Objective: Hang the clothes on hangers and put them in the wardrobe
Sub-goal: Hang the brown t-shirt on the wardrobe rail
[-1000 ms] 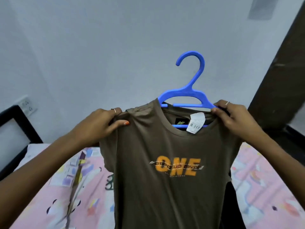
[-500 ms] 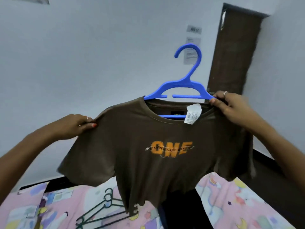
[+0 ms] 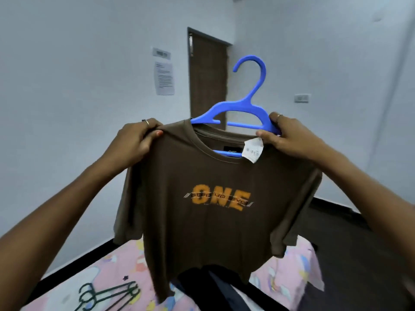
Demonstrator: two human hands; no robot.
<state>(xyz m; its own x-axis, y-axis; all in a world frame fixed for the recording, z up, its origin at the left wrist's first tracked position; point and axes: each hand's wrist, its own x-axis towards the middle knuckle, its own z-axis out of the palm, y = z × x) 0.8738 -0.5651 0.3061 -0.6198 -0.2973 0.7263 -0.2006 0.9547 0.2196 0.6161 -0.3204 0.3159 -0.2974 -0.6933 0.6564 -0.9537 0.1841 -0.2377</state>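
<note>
Up in the air, a brown cotton T-shirt with orange letters (image 3: 202,209) is held by both hands. Its shoulder is pinched tight by the left hand (image 3: 134,142). The blue plastic hanger (image 3: 244,108), tucked inside the collar, is gripped at its end by the right hand (image 3: 285,135), fingers curled around it.

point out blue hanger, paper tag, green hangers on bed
blue hanger (image 3: 257,87): head view, on the hook's neck.
paper tag (image 3: 253,150): head view, tag's middle.
green hangers (image 3: 105,296): head view, on the arms.
</note>
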